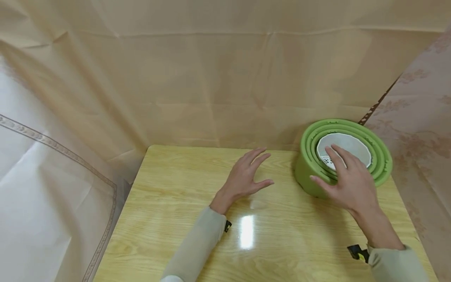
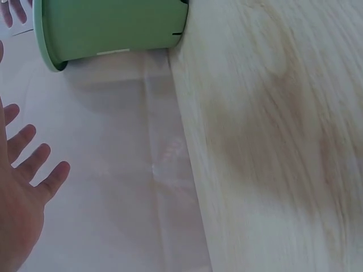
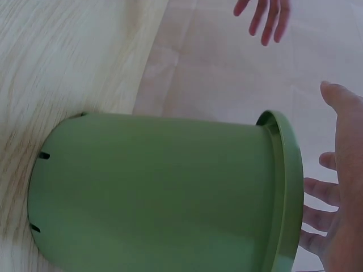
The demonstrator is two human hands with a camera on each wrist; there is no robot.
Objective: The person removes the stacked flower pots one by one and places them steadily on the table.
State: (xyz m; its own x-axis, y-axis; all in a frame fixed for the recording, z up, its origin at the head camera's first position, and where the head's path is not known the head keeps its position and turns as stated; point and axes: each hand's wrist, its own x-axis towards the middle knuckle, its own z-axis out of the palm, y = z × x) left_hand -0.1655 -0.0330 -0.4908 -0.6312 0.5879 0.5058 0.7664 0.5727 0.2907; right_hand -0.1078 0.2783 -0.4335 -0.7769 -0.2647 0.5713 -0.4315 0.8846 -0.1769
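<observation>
A stack of nested green pots [image 1: 310, 172] stands at the back right of the wooden table [image 1: 176, 219], with a white perforated insert [image 1: 352, 147] inside. My right hand [image 1: 347, 178] hovers over the pots' near rim, fingers spread and holding nothing. The right wrist view shows the green pot wall [image 3: 159, 192] close, my right hand [image 3: 340, 187] at its rim. My left hand [image 1: 248, 174] floats open above the table middle, left of the pots. In the left wrist view my left hand [image 2: 22, 187] has spread fingers, the green pot [image 2: 108, 25] beyond.
Beige paper sheets [image 1: 211, 86] wall in the table at the back and left. A patterned cloth [image 1: 423, 117] hangs on the right, close behind the pots. Both forearms wear beige sleeves [image 1: 197, 246].
</observation>
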